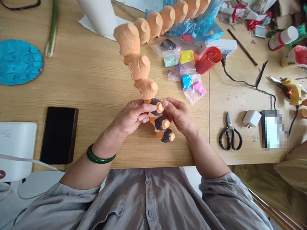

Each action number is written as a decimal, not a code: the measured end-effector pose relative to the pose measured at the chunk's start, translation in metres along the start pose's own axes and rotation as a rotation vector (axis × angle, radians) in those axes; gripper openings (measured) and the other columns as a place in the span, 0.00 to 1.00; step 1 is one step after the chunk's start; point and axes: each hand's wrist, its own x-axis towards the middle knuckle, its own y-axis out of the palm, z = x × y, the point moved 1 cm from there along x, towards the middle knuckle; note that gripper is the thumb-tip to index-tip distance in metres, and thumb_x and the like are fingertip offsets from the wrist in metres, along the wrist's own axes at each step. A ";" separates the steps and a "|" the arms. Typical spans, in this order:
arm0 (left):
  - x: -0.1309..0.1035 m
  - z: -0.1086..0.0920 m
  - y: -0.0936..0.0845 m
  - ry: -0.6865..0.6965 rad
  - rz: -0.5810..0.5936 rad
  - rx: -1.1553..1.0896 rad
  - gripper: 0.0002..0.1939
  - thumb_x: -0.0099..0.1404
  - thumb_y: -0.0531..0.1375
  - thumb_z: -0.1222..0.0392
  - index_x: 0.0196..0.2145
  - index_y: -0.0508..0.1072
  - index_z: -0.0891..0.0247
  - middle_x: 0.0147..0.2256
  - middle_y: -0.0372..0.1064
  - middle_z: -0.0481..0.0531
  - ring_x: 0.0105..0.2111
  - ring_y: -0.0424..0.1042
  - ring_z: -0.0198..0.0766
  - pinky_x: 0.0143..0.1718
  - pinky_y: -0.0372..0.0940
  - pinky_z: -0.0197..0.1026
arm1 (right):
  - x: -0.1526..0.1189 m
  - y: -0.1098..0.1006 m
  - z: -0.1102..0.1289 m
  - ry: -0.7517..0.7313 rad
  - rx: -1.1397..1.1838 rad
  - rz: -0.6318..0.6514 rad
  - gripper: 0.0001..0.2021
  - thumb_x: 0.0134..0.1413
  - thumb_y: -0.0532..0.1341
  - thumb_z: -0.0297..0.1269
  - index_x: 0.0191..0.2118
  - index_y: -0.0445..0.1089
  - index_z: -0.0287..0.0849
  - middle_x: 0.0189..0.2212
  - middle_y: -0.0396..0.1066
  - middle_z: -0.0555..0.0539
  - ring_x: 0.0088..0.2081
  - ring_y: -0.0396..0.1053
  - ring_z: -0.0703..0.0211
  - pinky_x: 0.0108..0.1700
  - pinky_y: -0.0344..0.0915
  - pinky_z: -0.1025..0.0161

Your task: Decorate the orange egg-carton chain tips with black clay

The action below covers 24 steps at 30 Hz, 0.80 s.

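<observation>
Two hands [128, 117] [179, 115], curled, pinching orange strip [140, 68]

Orange and black at centre

In the centre of the frame, the bumpy strip [146, 88] is coloured pale orange, its three lowest bumps [159, 123] being ringed with black around orange tips. The same orange is repeated on the second strip [154, 25] at upper centre, beside blue-tinted plastic [192, 30]. In the packets [186, 57] right of centre, black, mint, yellow, blue and pink are shown. At left, the oval [20, 62] is covered in turquoise patches. The tabletop [96, 86] is grained in light brown, and the shirt [134, 198] at the bottom is coloured plain grey.
</observation>
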 end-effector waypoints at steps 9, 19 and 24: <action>0.003 0.009 -0.003 0.071 -0.036 -0.003 0.19 0.51 0.76 0.55 0.21 0.70 0.63 0.22 0.64 0.44 0.18 0.48 0.21 0.17 0.47 0.31 | 0.000 0.003 0.000 0.020 -0.014 0.022 0.31 0.45 0.82 0.68 0.31 0.74 0.46 0.23 0.56 0.56 0.25 0.50 0.65 0.25 0.48 0.62; 0.001 0.006 -0.002 0.120 0.130 0.002 0.14 0.47 0.79 0.63 0.30 0.81 0.63 0.24 0.66 0.43 0.21 0.54 0.24 0.20 0.52 0.32 | 0.003 0.000 0.000 0.030 0.032 -0.007 0.38 0.45 0.79 0.75 0.27 0.61 0.47 0.24 0.51 0.57 0.26 0.49 0.67 0.24 0.43 0.64; 0.002 0.008 -0.005 0.183 0.072 0.083 0.14 0.49 0.80 0.61 0.30 0.80 0.64 0.24 0.68 0.44 0.20 0.56 0.24 0.20 0.52 0.33 | 0.003 0.002 0.000 0.026 0.008 -0.010 0.36 0.48 0.79 0.73 0.28 0.64 0.47 0.24 0.50 0.58 0.25 0.48 0.67 0.24 0.44 0.65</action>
